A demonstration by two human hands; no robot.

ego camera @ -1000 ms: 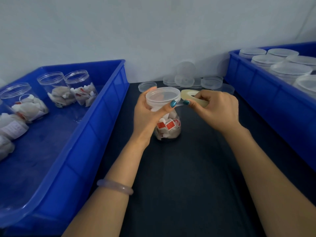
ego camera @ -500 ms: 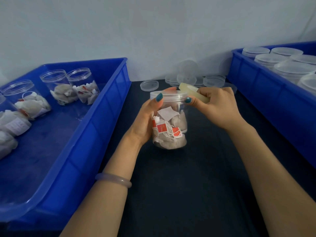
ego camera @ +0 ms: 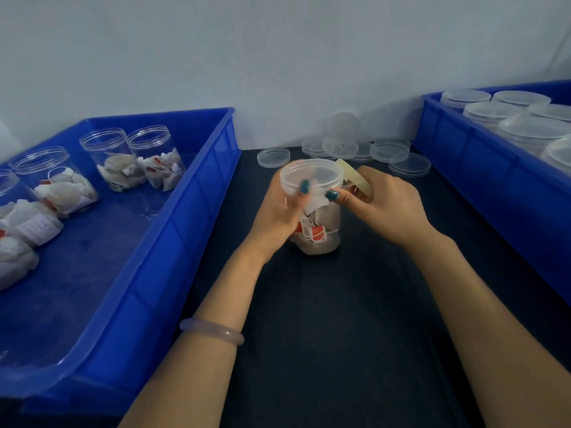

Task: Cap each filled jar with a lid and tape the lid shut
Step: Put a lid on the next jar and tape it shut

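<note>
- Head view: a clear jar of tea bags with red tags stands on the dark table at the centre of the frame.
- A clear lid sits on top of the jar; whether it is fully seated cannot be told.
- The left hand is wrapped round the jar's left side, with its thumb reaching up against the lid's front rim.
- The right hand grips a pale roll of tape just right of the lid, its thumb pressed against the jar close under the lid's rim.
- Any strip of tape between roll and lid is too faint to make out.
- A pale bracelet circles the left forearm, lower centre of the frame.
- At the left of the frame, a blue bin holds several filled jars without lids, some upright, some lying down.
- At the upper right, a second blue bin holds jars with lids on.
- Loose clear lids lie piled on the table against the wall, above the hands in the frame.
</note>
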